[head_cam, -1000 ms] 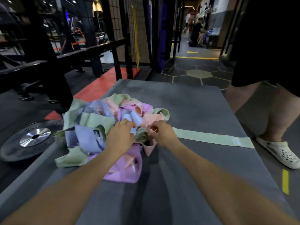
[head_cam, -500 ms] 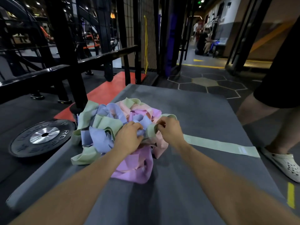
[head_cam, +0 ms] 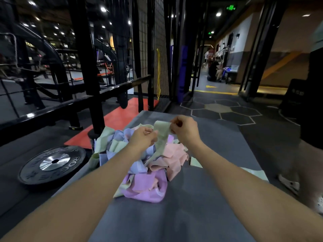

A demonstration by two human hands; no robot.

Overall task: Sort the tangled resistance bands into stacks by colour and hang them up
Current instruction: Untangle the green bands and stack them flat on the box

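- Pinching a pale green band (head_cam: 161, 135) at frame centre, both hands hold it raised above the pile (head_cam: 139, 159); the left hand (head_cam: 142, 138) has its curled fingers closed on the band's lower part, and the right hand (head_cam: 183, 129) nips the top edge between thumb and fingertips.
- The green band is a flat, thin, matte strip, folded over at the top and trailing down in a soft twist into the heap.
- The pile is a loose knot of flat strips in green, lavender-blue, peach-pink and purple, creased and looped over each other, lying on the left half of a grey mat (head_cam: 201, 198) in the lower middle of the frame.
- The purple strips bunch at the near edge of the pile, the pink ones to its right, the blue and green ones to its left.
- A second green strip (head_cam: 195, 162) lies flat on the mat just right of the pile, mostly hidden behind the right forearm.
- The mat looks felt-like and dull, with a straight far edge.
- A round black weight plate (head_cam: 52, 163) with a shiny metal hub lies flat on the floor at lower left, beside the mat.
- Black steel rack (head_cam: 87, 67) posts and rails fill the upper left; a red floor panel (head_cam: 115, 121) lies beyond the pile.
- Another person's bare leg and pale shoe (head_cam: 290, 184) stand at the right edge, blurred.
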